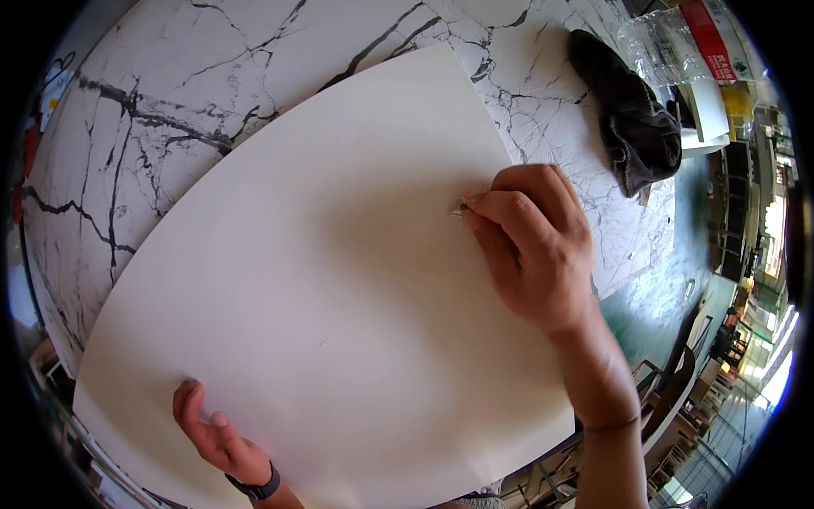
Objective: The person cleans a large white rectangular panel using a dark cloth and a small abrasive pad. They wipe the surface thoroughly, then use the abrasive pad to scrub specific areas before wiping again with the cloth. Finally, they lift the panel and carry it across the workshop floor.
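A large smooth white panel (pixel 288 229) lies over a marble-patterned surface and fills most of the view. My right hand (pixel 538 246) is closed in a pinch above the panel's right part. From its fingertips pokes the tip of a small, thin metallic piece (pixel 458 210); the rest is covered by the fingers, so its kind does not show. By the panel's lower left, my left hand (pixel 222 437) has loosely bent fingers held apart, with nothing in them. A dark band circles that wrist. Small whitish specks (pixel 326 343) dot the middle of the panel.
The marble-patterned tabletop (pixel 186 93) extends behind and left of the panel. At the far right lie a crumpled dark cloth (pixel 632 119) and a clear plastic bottle (pixel 678 47) with a red-and-white label. Beyond the right edge is a green floor (pixel 653 314) with stacked furniture parts.
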Available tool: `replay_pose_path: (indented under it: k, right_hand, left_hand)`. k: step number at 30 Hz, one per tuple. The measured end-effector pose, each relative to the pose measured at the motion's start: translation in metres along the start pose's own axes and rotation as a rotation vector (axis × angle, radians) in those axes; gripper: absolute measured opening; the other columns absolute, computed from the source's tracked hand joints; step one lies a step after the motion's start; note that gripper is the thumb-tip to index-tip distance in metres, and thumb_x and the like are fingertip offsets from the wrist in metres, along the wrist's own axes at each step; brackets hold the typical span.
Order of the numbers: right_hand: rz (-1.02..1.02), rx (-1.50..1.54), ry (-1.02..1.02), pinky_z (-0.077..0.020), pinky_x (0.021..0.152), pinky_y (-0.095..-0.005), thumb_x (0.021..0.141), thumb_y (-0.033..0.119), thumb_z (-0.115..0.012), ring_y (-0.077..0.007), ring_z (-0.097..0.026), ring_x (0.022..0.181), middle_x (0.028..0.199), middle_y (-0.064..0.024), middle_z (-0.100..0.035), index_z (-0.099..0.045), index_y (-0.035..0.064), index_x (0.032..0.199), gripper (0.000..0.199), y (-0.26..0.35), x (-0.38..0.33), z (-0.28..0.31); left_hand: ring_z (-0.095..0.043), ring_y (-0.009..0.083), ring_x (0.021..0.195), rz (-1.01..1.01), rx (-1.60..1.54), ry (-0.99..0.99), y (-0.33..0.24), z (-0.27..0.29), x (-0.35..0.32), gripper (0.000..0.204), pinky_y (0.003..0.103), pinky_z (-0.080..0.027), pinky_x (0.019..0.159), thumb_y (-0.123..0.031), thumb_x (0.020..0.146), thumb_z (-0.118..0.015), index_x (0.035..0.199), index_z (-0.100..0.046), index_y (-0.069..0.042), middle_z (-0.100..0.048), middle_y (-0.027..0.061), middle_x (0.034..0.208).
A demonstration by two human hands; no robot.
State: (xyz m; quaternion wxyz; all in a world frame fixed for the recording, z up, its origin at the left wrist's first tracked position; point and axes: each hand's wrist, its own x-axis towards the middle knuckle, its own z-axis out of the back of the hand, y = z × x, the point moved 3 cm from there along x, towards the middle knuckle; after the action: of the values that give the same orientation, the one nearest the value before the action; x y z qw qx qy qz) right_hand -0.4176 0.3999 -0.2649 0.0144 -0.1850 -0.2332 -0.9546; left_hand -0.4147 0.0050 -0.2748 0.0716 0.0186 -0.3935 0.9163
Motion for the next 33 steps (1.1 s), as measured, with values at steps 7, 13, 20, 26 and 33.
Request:
replay_pose_path:
  k: [7,13,20,26,33]
  right_hand:
    - [-0.291,-0.1,-0.194,-0.0472,0.068,-0.0375,0.078,-0.001,-0.072,-0.0268,-0.058,0.079,0.089,-0.0081,-0.061,-0.065,0.0068,0.089,0.015,0.037,-0.019,-0.015]
    - [-0.301,-0.054,-0.166,-0.0478,0.071,-0.0373,0.081,0.0,-0.072,-0.0277,-0.058,0.079,0.087,-0.009,-0.06,-0.066,0.0073,0.087,0.012,0.087,-0.02,-0.038]
    - [-0.28,0.023,-0.095,-0.048,0.073,-0.0393,0.082,-0.002,-0.066,-0.0291,-0.058,0.083,0.087,-0.0086,-0.061,-0.066,0.0063,0.089,0.011,0.136,-0.026,-0.06]
    - [-0.814,0.336,-0.192,-0.0528,0.068,-0.0322,0.091,0.002,-0.069,-0.0182,-0.063,0.072,0.086,-0.0084,-0.067,-0.071,0.0036,0.1,0.01,0.133,-0.045,-0.011]
    - [-0.421,0.778,0.15,-0.0529,0.081,-0.0361,0.088,0.013,-0.074,-0.0254,-0.065,0.094,0.101,-0.009,-0.067,-0.068,0.0072,0.111,0.025,0.191,-0.054,-0.007]
  left_hand:
    - [-0.046,0.0325,0.127,-0.037,-0.036,-0.026,0.001,0.001,-0.002,0.033,0.046,-0.036,0.107,-0.013,0.098,-0.048,0.124,-0.056,0.005,-0.052,0.0182,0.133]
    - [-0.046,0.0326,0.127,-0.059,-0.072,-0.037,0.002,0.001,0.0,0.032,0.046,-0.036,0.106,-0.012,0.096,-0.052,0.124,-0.057,0.004,-0.052,0.0172,0.132]
    - [-0.049,0.0332,0.121,-0.121,-0.048,-0.04,-0.003,0.001,0.004,0.029,0.047,-0.039,0.102,-0.011,0.096,-0.056,0.122,-0.058,0.002,-0.055,0.0165,0.128]
    - [-0.057,0.0294,0.107,-0.187,-0.159,0.046,-0.033,0.001,-0.01,0.027,0.041,-0.045,0.092,-0.007,0.095,-0.057,0.12,-0.06,0.002,-0.061,0.0138,0.117]
    - [-0.058,0.0123,0.079,0.337,-0.727,0.383,-0.081,-0.004,-0.074,0.006,0.027,-0.047,0.072,-0.003,0.096,-0.059,0.098,-0.061,0.003,-0.064,0.0047,0.086]
